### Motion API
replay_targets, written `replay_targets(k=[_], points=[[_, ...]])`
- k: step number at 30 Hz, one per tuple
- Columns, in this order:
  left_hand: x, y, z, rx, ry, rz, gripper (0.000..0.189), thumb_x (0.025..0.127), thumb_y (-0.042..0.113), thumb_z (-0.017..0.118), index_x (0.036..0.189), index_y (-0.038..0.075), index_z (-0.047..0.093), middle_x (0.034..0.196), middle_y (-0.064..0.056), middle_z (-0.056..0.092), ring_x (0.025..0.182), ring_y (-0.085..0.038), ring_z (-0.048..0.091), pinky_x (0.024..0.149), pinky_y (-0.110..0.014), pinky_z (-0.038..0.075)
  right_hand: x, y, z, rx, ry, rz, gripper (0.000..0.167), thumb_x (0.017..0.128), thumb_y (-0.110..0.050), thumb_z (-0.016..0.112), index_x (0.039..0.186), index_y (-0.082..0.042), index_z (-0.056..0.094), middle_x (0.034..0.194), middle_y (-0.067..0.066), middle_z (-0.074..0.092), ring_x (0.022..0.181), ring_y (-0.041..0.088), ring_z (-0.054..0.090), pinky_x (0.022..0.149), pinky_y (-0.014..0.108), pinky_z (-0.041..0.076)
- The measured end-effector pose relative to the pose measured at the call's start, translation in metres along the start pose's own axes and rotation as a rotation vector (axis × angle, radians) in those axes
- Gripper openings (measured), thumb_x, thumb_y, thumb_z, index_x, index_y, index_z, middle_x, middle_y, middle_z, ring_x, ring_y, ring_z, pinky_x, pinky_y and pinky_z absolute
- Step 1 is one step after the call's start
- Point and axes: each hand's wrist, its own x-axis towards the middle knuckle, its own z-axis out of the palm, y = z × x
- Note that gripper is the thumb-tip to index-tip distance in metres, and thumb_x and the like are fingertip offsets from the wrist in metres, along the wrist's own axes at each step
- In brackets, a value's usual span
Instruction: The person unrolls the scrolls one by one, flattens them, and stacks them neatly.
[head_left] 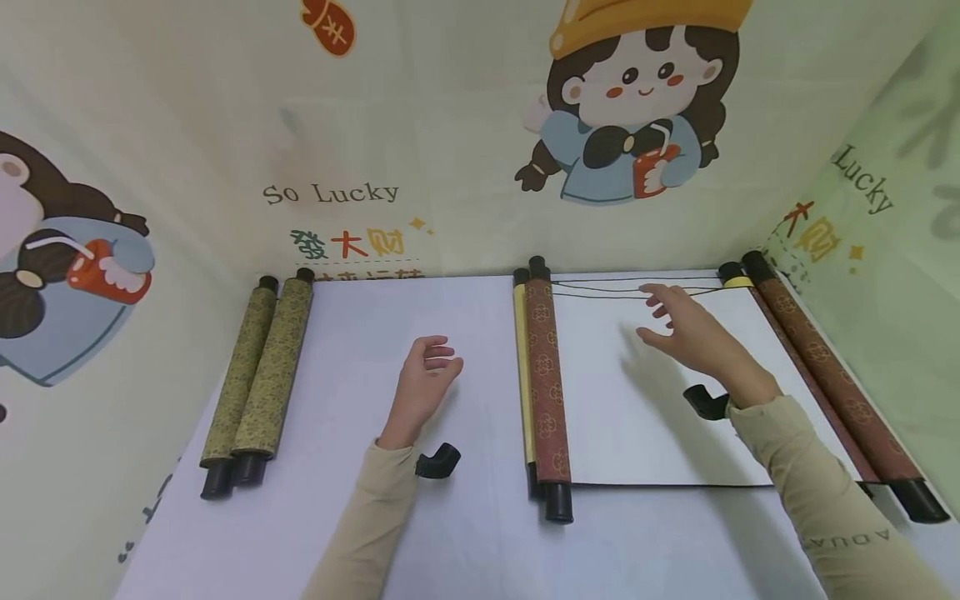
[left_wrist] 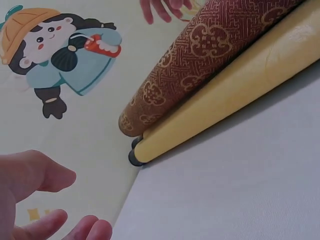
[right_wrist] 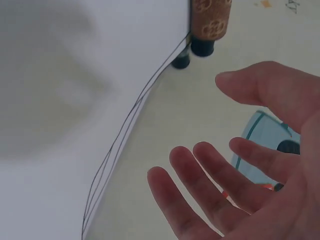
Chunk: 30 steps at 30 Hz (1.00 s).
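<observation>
My left hand hovers over the white tabletop, left of the middle scroll rolls, with loosely bent fingers and nothing in its grasp. In the left wrist view its thumb stands apart from the fingers. My right hand is held above a partly unrolled white sheet, its fingers spread and holding nothing. A brown patterned roll with black end knobs lies along the sheet's left side, beside a thin yellow roll. Along the right side lies another brown roll.
Two green-gold patterned scrolls lie side by side at the table's left. Thin dark lines run along the sheet's far edge. A printed cloth backdrop rises behind the table and at both sides.
</observation>
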Motion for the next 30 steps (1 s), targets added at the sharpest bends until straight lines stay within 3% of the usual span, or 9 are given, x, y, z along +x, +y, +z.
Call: replay_targets(k=[8, 16, 22, 30], points=[[-0.004, -0.001, -0.023, 0.037, 0.010, -0.014, 0.049, 0.093, 0.018, 0.066, 0.136, 0.004, 0.048, 0.127, -0.014, 0.059, 0.116, -0.029, 0.058, 0.100, -0.044, 0.046, 0.017, -0.034, 0.018, 0.014, -0.024, -0.044, 0.066, 0.092, -0.010, 0.069, 0.146, 0.004, 0.035, 0.131, 0.027, 0.049, 0.118, 0.041, 0.053, 0.096, 0.056, 0.047], [-0.008, -0.009, -0.051, 0.062, 0.008, -0.065, 0.049, 0.095, 0.017, 0.063, 0.139, 0.004, 0.046, 0.132, -0.015, 0.056, 0.121, -0.030, 0.055, 0.103, -0.045, 0.044, 0.035, -0.071, 0.044, 0.013, -0.052, -0.151, 0.067, 0.090, -0.009, 0.071, 0.145, 0.004, 0.036, 0.132, 0.024, 0.050, 0.117, 0.037, 0.055, 0.096, 0.050, 0.049], [-0.008, -0.013, -0.061, 0.077, 0.000, -0.097, 0.051, 0.096, 0.018, 0.062, 0.141, 0.004, 0.044, 0.134, -0.015, 0.055, 0.123, -0.030, 0.053, 0.104, -0.045, 0.044, 0.043, -0.096, 0.059, 0.085, -0.062, -0.162, 0.064, 0.089, -0.015, 0.074, 0.143, 0.001, 0.043, 0.131, 0.019, 0.054, 0.116, 0.032, 0.056, 0.094, 0.046, 0.050], [-0.008, -0.015, -0.078, 0.157, -0.018, -0.070, 0.051, 0.097, 0.020, 0.061, 0.142, 0.003, 0.043, 0.134, -0.017, 0.054, 0.122, -0.032, 0.053, 0.103, -0.047, 0.044, 0.050, -0.124, 0.074, 0.147, -0.090, -0.166, 0.061, 0.092, -0.015, 0.068, 0.145, 0.000, 0.041, 0.134, 0.019, 0.052, 0.118, 0.031, 0.055, 0.098, 0.044, 0.048]])
